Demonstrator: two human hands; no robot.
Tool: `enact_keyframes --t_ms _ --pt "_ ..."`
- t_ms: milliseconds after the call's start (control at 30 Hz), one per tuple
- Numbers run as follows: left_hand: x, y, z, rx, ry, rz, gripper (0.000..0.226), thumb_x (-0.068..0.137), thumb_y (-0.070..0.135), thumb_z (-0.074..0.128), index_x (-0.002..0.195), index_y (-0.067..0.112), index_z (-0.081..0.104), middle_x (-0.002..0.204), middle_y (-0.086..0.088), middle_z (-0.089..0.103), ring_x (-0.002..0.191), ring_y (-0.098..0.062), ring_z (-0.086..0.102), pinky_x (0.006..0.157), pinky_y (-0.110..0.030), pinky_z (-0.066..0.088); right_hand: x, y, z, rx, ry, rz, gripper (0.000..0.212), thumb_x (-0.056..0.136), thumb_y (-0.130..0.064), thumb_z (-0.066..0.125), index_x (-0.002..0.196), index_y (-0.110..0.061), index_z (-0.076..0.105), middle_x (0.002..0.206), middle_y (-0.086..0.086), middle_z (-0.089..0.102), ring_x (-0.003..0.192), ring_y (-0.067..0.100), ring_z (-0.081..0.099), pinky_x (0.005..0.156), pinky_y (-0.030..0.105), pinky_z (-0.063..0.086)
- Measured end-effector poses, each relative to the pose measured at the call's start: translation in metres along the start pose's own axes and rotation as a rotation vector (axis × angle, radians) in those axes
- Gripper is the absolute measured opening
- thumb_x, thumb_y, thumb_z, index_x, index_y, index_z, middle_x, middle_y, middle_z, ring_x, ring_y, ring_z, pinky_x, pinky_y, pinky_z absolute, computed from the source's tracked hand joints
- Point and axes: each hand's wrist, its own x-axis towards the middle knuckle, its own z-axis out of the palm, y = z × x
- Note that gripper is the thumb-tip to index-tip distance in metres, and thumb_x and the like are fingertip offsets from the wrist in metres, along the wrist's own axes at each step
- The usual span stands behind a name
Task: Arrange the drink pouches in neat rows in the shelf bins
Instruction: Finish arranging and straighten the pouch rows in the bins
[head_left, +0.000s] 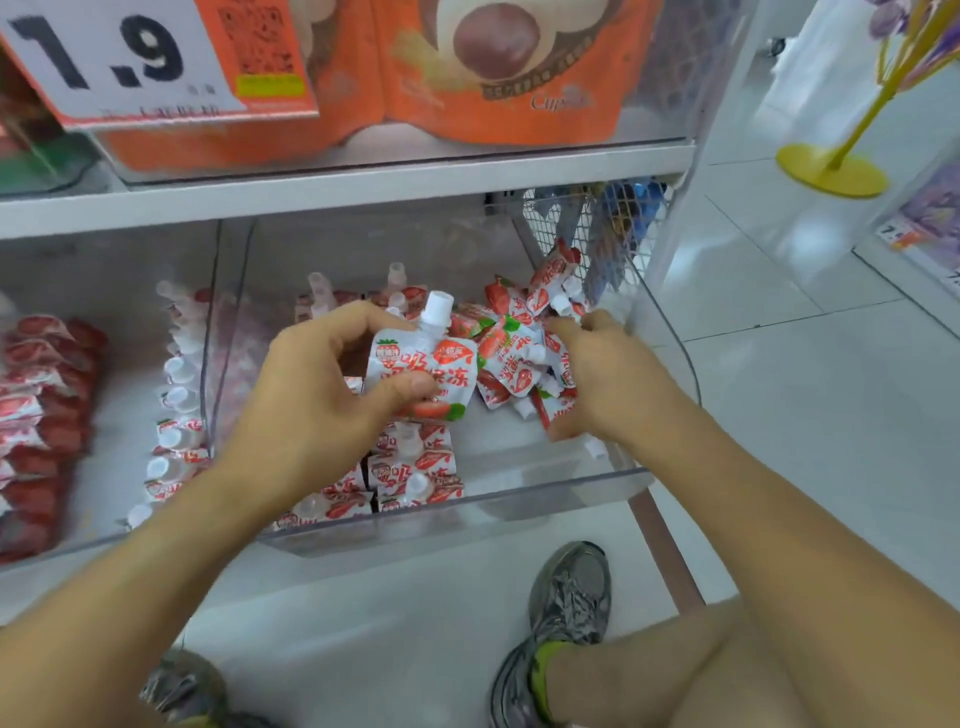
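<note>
My left hand (317, 395) pinches a white and red strawberry drink pouch (441, 364) upright by its lower part, its white cap pointing up, above the clear shelf bin (561, 491). My right hand (592, 379) reaches into a loose heap of the same pouches (519, 332) at the bin's right side, fingers curled round several of them. Under my left hand, pouches (410, 467) stand packed in rows along the bin's left part. The bin's front right floor is bare.
A neighbouring clear bin (104, 535) on the left holds rows of similar pouches. Above runs a white shelf (363, 182) with orange packs and a price sign (119, 57). A wire mesh panel (571, 228) closes the right end. My shoes (566, 613) stand on white floor tiles.
</note>
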Motion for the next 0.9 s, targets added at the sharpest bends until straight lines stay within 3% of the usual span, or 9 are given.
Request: enact_keyframes --t_ms 133,267,333,433,533,667,767,833,900 --pt "-0.009 -0.012 -0.008 -0.08 0.025 -0.019 0.034 0.065 0.04 0.076 0.097 0.029 0.068 0.089 0.015 0.074 0.086 -0.001 0.069 0.077 -0.025 0.057 0.017 -0.009 0.008 -0.051 0.073 0.004 0.084 0.06 -0.026 0.092 0.133 -0.021 0.052 0.121 0.017 0.048 0.095 0.037 0.064 0.082 0.038 0.053" --pt "-0.012 -0.016 -0.025 -0.173 0.082 -0.035 0.03 0.064 0.039 0.075 0.093 0.033 0.067 0.091 0.02 0.073 0.084 0.0 0.07 0.074 -0.019 0.057 0.016 -0.002 -0.012 0.163 0.066 0.045 0.061 0.068 -0.033 0.09 0.122 -0.02 0.066 0.112 0.007 0.067 0.098 0.026 0.067 0.08 0.031 0.05" --pt "-0.013 -0.016 -0.03 -0.206 0.099 -0.057 0.031 0.065 0.037 0.075 0.093 0.03 0.067 0.091 0.019 0.073 0.083 0.0 0.07 0.073 -0.019 0.056 0.013 -0.008 -0.022 0.479 0.186 0.032 0.033 0.075 -0.033 0.086 0.1 -0.022 0.067 0.093 -0.005 0.073 0.086 0.014 0.07 0.073 0.027 0.052" --pt "-0.015 -0.015 -0.031 -0.206 0.087 -0.049 0.029 0.067 0.035 0.076 0.094 0.029 0.067 0.091 0.019 0.073 0.083 0.0 0.07 0.073 -0.017 0.056 0.019 -0.032 -0.03 0.952 0.125 -0.042 0.055 0.078 -0.045 0.079 0.12 -0.016 0.061 0.112 -0.005 0.073 0.1 0.008 0.07 0.09 0.032 0.056" --pt "-0.016 -0.014 -0.028 -0.192 0.066 -0.052 0.029 0.068 0.034 0.077 0.095 0.029 0.068 0.09 0.019 0.073 0.083 0.001 0.07 0.073 -0.017 0.056 0.026 -0.036 -0.036 0.63 0.024 0.019 0.07 0.086 -0.06 0.063 0.137 -0.014 0.051 0.129 -0.002 0.064 0.113 0.014 0.062 0.094 0.035 0.051" --pt "-0.017 -0.018 -0.024 -0.158 0.056 -0.058 0.027 0.07 0.03 0.079 0.095 0.028 0.069 0.09 0.018 0.073 0.083 0.0 0.07 0.075 -0.019 0.056 0.012 -0.02 -0.035 0.044 -0.351 0.096 0.034 0.084 -0.051 0.072 0.091 -0.022 0.058 0.096 -0.001 0.065 0.088 0.02 0.06 0.071 0.026 0.043" --pt "-0.019 -0.017 -0.021 -0.16 0.041 -0.072 0.027 0.073 0.028 0.079 0.097 0.025 0.068 0.09 0.017 0.074 0.083 -0.001 0.07 0.076 -0.021 0.056 0.004 -0.024 -0.012 -0.07 -0.476 0.156 0.067 0.074 -0.054 0.08 0.122 -0.015 0.054 0.118 0.008 0.062 0.102 0.028 0.061 0.073 0.029 0.045" --pt "-0.021 -0.016 -0.019 -0.168 0.038 -0.093 0.028 0.074 0.028 0.079 0.099 0.023 0.068 0.09 0.015 0.074 0.083 -0.003 0.07 0.075 -0.022 0.056 0.0 -0.029 0.005 -0.028 -0.389 0.194 0.117 0.067 -0.051 0.087 0.15 -0.005 0.019 0.136 0.017 0.052 0.115 0.034 0.058 0.081 0.035 0.048" --pt "-0.021 -0.015 -0.019 -0.176 0.041 -0.092 0.026 0.075 0.026 0.078 0.099 0.022 0.067 0.09 0.016 0.073 0.083 -0.001 0.07 0.073 -0.018 0.055 -0.003 -0.029 0.013 0.008 -0.252 0.198 0.122 0.062 -0.044 0.092 0.151 -0.007 0.017 0.138 0.022 0.046 0.12 0.037 0.052 0.091 0.038 0.047"
